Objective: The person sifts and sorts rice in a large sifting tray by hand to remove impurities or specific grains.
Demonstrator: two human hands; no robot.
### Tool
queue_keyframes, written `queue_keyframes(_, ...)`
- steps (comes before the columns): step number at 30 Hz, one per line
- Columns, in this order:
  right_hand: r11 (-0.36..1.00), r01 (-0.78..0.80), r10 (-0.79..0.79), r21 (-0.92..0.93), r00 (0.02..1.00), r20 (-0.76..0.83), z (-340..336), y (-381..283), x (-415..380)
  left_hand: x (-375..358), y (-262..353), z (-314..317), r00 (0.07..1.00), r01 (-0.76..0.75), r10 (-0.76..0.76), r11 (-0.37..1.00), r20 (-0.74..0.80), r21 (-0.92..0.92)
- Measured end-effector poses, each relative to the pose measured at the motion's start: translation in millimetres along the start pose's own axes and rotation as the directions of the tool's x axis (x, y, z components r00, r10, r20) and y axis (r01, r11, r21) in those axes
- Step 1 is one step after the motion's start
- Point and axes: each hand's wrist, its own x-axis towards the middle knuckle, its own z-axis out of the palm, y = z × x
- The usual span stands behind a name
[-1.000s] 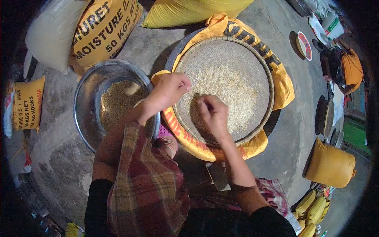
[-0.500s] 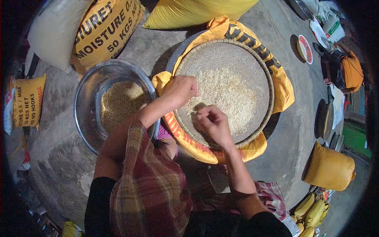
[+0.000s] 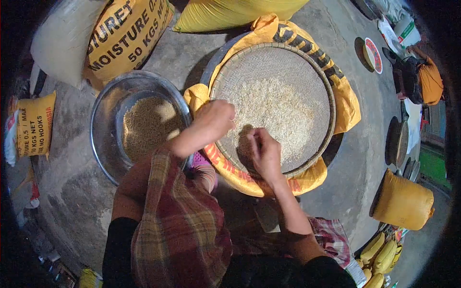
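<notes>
A round woven bamboo sieve [image 3: 259,56] holds a spread of pale grain [image 3: 283,110]. It rests over a sack cloth [image 3: 346,108] draped on a wide basin. My left hand [image 3: 216,117] is closed above the sieve's left rim, its fingertips hidden or too small to read. Low over the grain, my right hand [image 3: 265,151] has its thumb and fingers pinched together. Anything between those fingers is too small to make out. To the left, under my left forearm, stands a metal basin [image 3: 108,105] with brownish grain [image 3: 151,120] in it.
Printed sacks [image 3: 127,43] and a yellow sack [image 3: 230,14] stand at the back. On the right are a bowl [image 3: 372,55], a tied yellow sack [image 3: 402,199] and several bananas [image 3: 382,254]. Another person in an orange top [image 3: 429,84] is at the far right.
My left hand has shifted a little left and down, toward the sieve's rim. My right hand stays over the grain, its fingers now pointing more upward. The grain looks much the same.
</notes>
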Motion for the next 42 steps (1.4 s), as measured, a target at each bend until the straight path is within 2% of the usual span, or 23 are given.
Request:
queue_keyframes(1, 0.973, 0.182, -0.167, 0.144, 0.980, -0.112, 1.5, 11.5, 1.7, -4.1, 1.1, 7.6, 0.996, -0.015, 0.022, 0.995, -0.081, 0.097)
queue_keyframes(2, 0.972, 0.184, -0.168, 0.143, 0.979, -0.112, -5.7, 13.7, 1.9, -5.9, 2.1, 11.9, 0.986, -0.020, 0.051, 0.981, -0.157, 0.192)
queue_keyframes(3, 0.880, -0.099, 0.071, 0.464, 0.994, 0.078, -14.5, 14.2, 2.2, -5.1, 3.3, 12.1, 0.995, 0.000, 0.021, 0.978, -0.101, 0.210)
queue_keyframes(4, 0.632, -0.395, 0.228, 0.667, 0.917, 0.328, -19.6, 14.6, 3.0, -4.3, 1.9, 12.5, 0.994, 0.000, 0.022, 0.977, -0.103, 0.211)
queue_keyframes(5, 0.406, -0.428, 0.186, 0.807, 0.904, 0.386, -19.6, 17.1, 4.0, -3.4, -0.4, 14.0, 0.995, -0.026, 0.043, 0.981, -0.085, 0.194)
queue_keyframes(6, 0.406, -0.425, 0.186, 0.809, 0.905, 0.383, -18.1, 15.6, 5.4, -2.0, -1.0, 12.8, 0.996, -0.052, 0.065, 0.983, -0.066, 0.176)
queue_keyframes(10, 0.535, -0.306, 0.181, 0.787, 0.952, 0.247, -1.8, 9.7, 10.7, 0.6, 0.8, -7.8, 0.999, 0.020, -0.017, 0.996, 0.028, -0.083)
queue_keyframes(12, 0.929, 0.008, -0.017, 0.369, 1.000, 0.022, 9.2, 8.6, 15.9, -0.5, 4.8, -20.4, 0.993, 0.093, -0.072, 0.970, 0.098, -0.225)
queue_keyframes(14, 0.963, 0.168, -0.150, 0.210, 0.984, -0.096, 16.3, -2.7, 25.0, 0.9, -14.2, -7.1, 0.995, 0.078, -0.055, 0.957, 0.089, -0.279)
queue_keyframes(16, 0.957, 0.281, -0.278, 0.073, 0.960, -0.042, 21.6, -7.3, 30.0, 1.2, -16.8, -5.4, 0.992, 0.116, -0.057, 0.748, 0.112, -0.653)
queue_keyframes(20, 0.970, 0.244, -0.242, 0.012, 0.968, -0.068, 22.0, -2.2, 26.9, -1.9, -13.6, -12.9, 0.963, 0.255, -0.099, 0.637, 0.251, -0.727)
queue_keyframes(22, 0.967, 0.238, -0.228, 0.088, 0.967, -0.111, 12.8, -0.7, 22.5, -5.8, -6.6, -11.2, 0.993, 0.056, -0.024, 0.959, 0.119, -0.277)
queue_keyframes(23, 0.957, 0.237, -0.213, 0.164, 0.965, -0.154, 7.2, 1.1, 20.3, -6.6, -2.6, -9.0, 0.992, 0.054, -0.021, 0.959, 0.121, -0.280)
queue_keyframes(25, 0.932, 0.082, -0.059, 0.353, 0.995, -0.075, -1.7, 10.6, 16.5, -8.5, 5.9, -4.0, 0.989, 0.046, -0.057, 0.995, 0.134, 0.085)
queue_keyframes(27, 0.798, -0.181, 0.153, 0.574, 0.983, 0.096, -14.2, 10.6, 15.5, -9.1, 7.8, 5.4, 0.993, 0.035, -0.053, 0.986, 0.108, 0.164)
queue_keyframes(28, 0.799, -0.176, 0.149, 0.575, 0.984, 0.093, -18.7, 10.0, 15.5, -8.1, 6.5, 10.6, 0.995, 0.027, -0.049, 0.970, 0.084, 0.243)
queue_keyframes(30, 0.422, -0.404, 0.268, 0.812, 0.911, 0.314, -25.6, 10.2, 16.2, -5.1, 4.2, 14.8, 0.995, 0.030, -0.055, 0.965, 0.089, 0.261)
queue_keyframes(33, 0.391, -0.381, 0.225, 0.838, 0.922, 0.314, -17.0, 14.7, 19.3, -4.6, 1.2, 7.5, 0.992, 0.070, -0.094, 0.965, 0.083, 0.253)
queue_keyframes(34, 0.360, -0.373, 0.210, 0.855, 0.925, 0.315, -13.5, 13.9, 20.2, -5.1, 1.9, -5.5, 0.995, 0.046, -0.051, 0.997, 0.090, 0.059)
queue_keyframes(36, 0.448, -0.368, 0.176, 0.815, 0.930, 0.323, -2.6, 21.9, 23.9, -6.5, -0.2, -14.4, 0.995, 0.029, -0.016, 0.990, 0.094, -0.137)
queue_keyframes(38, 0.838, 0.020, -0.091, 0.545, 0.990, 0.104, 11.0, 27.2, 28.1, -6.7, -2.9, -16.3, 0.999, 0.029, -0.021, 0.985, 0.051, -0.171)
queue_keyframes(40, 0.926, -0.092, 0.045, 0.365, 0.990, 0.133, 8.9, -1.6, 28.0, -7.5, 3.7, -10.9, 0.991, 0.006, 0.007, 0.995, 0.135, -0.099)
queue_keyframes(42, 0.971, 0.238, -0.238, -0.011, 0.971, -0.012, 13.7, -5.2, 34.5, -13.4, 10.3, 2.0, 0.995, -0.036, 0.016, 0.977, 0.100, 0.210)
